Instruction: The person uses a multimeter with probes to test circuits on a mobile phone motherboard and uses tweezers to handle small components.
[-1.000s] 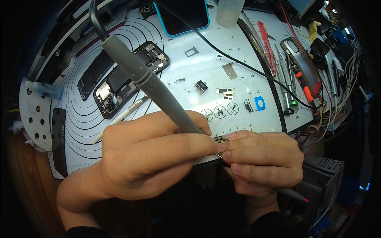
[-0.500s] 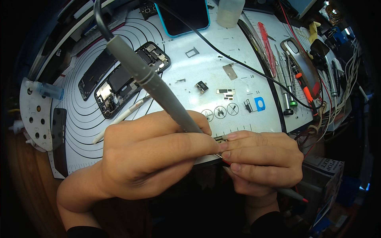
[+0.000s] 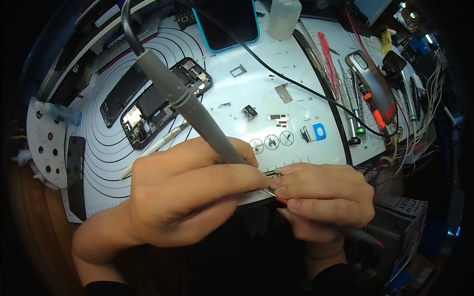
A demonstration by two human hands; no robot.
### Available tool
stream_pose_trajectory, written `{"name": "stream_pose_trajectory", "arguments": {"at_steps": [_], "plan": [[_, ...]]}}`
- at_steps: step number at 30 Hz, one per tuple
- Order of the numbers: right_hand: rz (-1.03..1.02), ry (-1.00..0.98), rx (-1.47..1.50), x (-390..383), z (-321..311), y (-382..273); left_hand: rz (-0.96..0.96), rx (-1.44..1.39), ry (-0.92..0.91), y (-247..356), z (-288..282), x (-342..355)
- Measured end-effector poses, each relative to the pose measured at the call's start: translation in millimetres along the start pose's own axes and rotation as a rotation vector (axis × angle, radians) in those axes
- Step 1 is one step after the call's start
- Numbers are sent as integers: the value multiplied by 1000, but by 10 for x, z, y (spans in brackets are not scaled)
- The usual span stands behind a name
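Observation:
My left hand (image 3: 185, 197) is closed around a grey soldering iron handle (image 3: 205, 126). Its cord rises from the upper end, and its tip is hidden behind my fingers. My right hand (image 3: 326, 197) is closed too, holding a slim grey-and-red pen-like tool (image 3: 363, 237) whose thin metal end points toward my left fingertips. Between both hands' fingertips shows a sliver of a small circuit board (image 3: 271, 174); the right fingers pinch beside it. Most of that board is covered.
An opened phone body (image 3: 153, 108) and a dark phone part (image 3: 121, 96) lie at left near a white pen-like tool (image 3: 155, 150). Ahead are a small camera module (image 3: 249, 112), a blue-edged phone (image 3: 227, 24) and a bottle (image 3: 284, 19). Screwdrivers (image 3: 375, 111) lie at right beside a cable (image 3: 301, 81).
The view has shifted slightly. More of the thin metal end and red part of the tool in my right hand now shows. Both hands keep nearly the same pose.

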State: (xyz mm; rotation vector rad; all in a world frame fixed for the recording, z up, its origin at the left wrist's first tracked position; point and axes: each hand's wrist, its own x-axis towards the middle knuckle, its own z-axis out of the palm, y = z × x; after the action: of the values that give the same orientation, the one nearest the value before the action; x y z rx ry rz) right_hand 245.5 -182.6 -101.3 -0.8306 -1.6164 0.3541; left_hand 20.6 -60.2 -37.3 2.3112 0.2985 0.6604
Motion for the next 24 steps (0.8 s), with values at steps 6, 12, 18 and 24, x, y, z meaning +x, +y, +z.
{"name": "stream_pose_trajectory", "arguments": {"at_steps": [6, 12, 18, 24], "plan": [[39, -22, -13, 63, -159, -26, 107, 64, 227, -68, 34, 7], [-80, 9, -143, 129, -97, -259, 438, 445, 232, -30, 14, 93], [-79, 171, -88, 96, -41, -673, 715, 573, 92, 291, 191, 175], [-217, 351, -165, -68, -309, -1249, 719, 531, 129, 787, 150, 199]]}}
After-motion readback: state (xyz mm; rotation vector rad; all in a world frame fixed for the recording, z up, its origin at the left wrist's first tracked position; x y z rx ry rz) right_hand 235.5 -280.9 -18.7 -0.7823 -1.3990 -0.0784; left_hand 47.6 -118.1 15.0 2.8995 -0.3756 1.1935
